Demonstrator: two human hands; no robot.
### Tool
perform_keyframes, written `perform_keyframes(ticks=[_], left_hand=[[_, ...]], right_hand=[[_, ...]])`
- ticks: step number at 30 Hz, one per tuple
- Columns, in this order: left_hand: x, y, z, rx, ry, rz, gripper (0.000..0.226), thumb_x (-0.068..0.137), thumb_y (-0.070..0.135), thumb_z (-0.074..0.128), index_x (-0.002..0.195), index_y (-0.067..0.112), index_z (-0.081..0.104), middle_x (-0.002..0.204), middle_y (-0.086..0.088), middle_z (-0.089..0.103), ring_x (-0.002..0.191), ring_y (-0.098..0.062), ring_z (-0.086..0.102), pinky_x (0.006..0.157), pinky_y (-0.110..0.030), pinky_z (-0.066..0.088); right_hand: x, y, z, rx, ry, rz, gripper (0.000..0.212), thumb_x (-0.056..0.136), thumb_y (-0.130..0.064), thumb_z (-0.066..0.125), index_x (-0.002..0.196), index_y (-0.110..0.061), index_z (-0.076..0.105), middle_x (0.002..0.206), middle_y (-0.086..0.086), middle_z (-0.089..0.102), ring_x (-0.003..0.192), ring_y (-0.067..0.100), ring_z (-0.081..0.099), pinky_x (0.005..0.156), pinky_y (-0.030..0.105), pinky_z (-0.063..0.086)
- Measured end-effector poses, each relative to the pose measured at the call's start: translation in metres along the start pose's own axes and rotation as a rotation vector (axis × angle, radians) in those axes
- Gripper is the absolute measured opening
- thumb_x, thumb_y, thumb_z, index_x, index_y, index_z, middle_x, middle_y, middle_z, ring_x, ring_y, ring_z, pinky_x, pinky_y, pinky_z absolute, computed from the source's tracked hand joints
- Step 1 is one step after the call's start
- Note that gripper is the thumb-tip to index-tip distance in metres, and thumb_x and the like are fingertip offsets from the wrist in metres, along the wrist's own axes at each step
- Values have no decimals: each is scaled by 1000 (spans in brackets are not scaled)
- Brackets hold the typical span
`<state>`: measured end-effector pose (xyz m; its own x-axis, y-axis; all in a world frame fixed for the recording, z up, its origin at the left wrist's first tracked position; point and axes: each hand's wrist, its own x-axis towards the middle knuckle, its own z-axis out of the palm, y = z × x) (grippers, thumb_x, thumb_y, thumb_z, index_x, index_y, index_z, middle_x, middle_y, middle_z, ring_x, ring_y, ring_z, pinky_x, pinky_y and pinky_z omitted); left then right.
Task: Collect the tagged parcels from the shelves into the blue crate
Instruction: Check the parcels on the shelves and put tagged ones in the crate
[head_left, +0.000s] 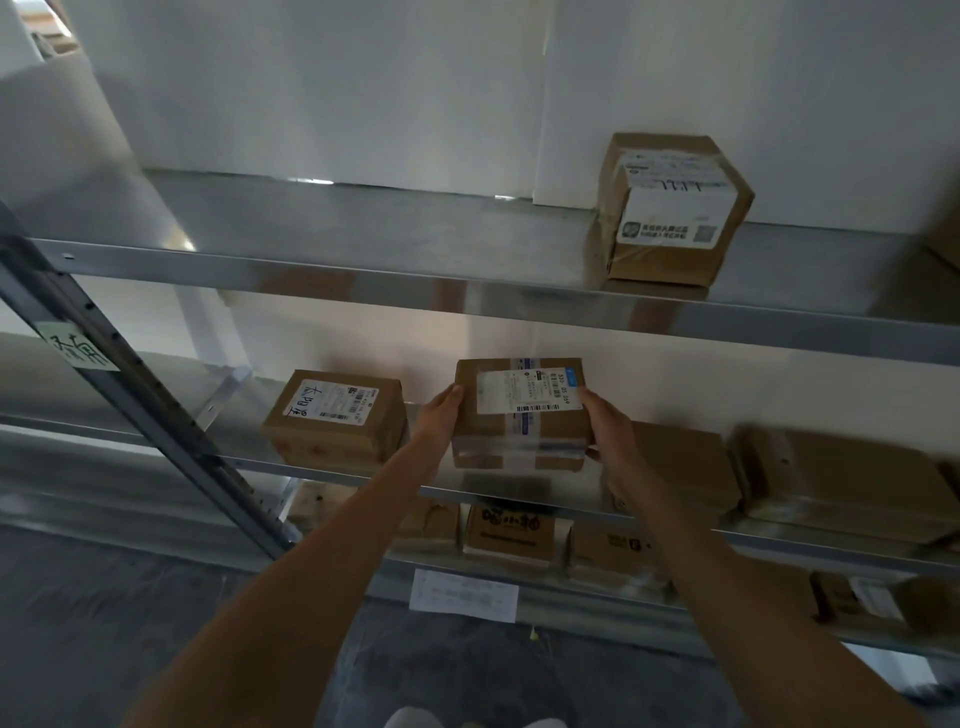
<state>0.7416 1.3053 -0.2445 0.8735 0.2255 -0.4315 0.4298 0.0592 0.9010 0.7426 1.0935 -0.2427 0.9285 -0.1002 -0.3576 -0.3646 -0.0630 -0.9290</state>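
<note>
Brown cardboard parcel (519, 415) on middle shelf (363, 480), frame centre, clamped between both hands. Left hand (441, 415) presses its 9 o'clock face, right hand (608, 431) wraps its 3 o'clock edge, thumb under corner. Long axis runs 9-to-3; arms about equally near. White printed label on top, glossy clear tape across front. Shelf: smooth reflective metal. Second labelled box (335, 418) just beside at 9 o'clock. Blue crate not in view.
</note>
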Motion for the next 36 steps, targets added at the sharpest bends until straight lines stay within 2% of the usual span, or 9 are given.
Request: perform_keyframes(ticks=[5, 10, 16, 19, 25, 28, 31, 33, 36], left_hand=[[6, 4, -6, 81, 42, -41, 40, 101, 36, 40, 124, 10, 59, 113, -9, 64, 96, -20, 57, 82, -29, 44], [15, 1, -11, 160, 55, -32, 36, 101, 37, 37, 97, 15, 65, 104, -12, 66, 101, -27, 63, 82, -33, 51], [20, -18, -21, 218, -12, 31, 43, 103, 19, 36, 146, 18, 37, 118, -5, 59, 99, -18, 59, 78, -26, 50], [24, -33, -23, 236, -32, 23, 46, 99, 9, 43, 144, 12, 38, 124, -9, 56, 112, -25, 57, 93, -36, 50], [28, -64, -39, 260, -99, 85, 46, 99, 2, 40, 143, 16, 38, 118, -4, 53, 106, -19, 54, 84, -30, 47], [26, -66, -29, 408, -11, 222, 40, 96, 14, 38, 136, 13, 42, 120, -6, 50, 117, -28, 51, 91, -35, 46], [19, -64, -5, 691, 162, 495, 52, 89, 10, 42, 140, 19, 33, 149, -7, 28, 142, -30, 22, 114, -47, 29], [5, -55, 23, 689, 101, 655, 57, 94, 4, 44, 146, 22, 28, 155, 0, 18, 146, -21, 14, 117, -40, 21], [-19, -46, 75, 617, -86, 741, 52, 97, 8, 42, 146, 22, 29, 154, 3, 21, 143, -14, 18, 118, -32, 18]], right_hand=[[1, 1, 5, -34, -18, 39, 30, 94, -48, 51, 97, -22, 63, 93, 1, 70, 85, 16, 66, 68, 27, 49], [5, 4, 13, -64, -7, 63, 28, 95, -46, 52, 94, -20, 63, 94, 4, 70, 89, 19, 66, 85, 34, 54], [10, 37, 33, -159, 36, 68, 33, 95, -31, 55, 121, -11, 57, 115, 8, 66, 103, 22, 64, 95, 40, 52], [7, 59, 44, -157, 76, 112, 30, 95, -24, 56, 121, -12, 47, 116, 9, 61, 103, 23, 61, 94, 45, 52], [0, 88, 62, -329, 106, 24, 27, 102, -25, 44, 125, -12, 49, 118, 7, 61, 99, 19, 60, 77, 28, 49], [-1, 89, 60, -352, 102, 3, 31, 102, -29, 43, 127, -11, 49, 123, 10, 61, 102, 19, 59, 82, 30, 48], [-6, 89, 43, -381, 129, -105, 42, 101, -31, 45, 139, -12, 40, 136, 9, 51, 115, 20, 54, 95, 37, 49], [-7, 88, 20, -494, 271, -255, 46, 101, -33, 42, 142, -12, 37, 139, 6, 45, 124, 21, 47, 102, 40, 44], [-5, 83, -29, -699, 537, -347, 43, 99, -33, 42, 131, -5, 47, 122, 14, 53, 114, 32, 51, 94, 39, 42]])
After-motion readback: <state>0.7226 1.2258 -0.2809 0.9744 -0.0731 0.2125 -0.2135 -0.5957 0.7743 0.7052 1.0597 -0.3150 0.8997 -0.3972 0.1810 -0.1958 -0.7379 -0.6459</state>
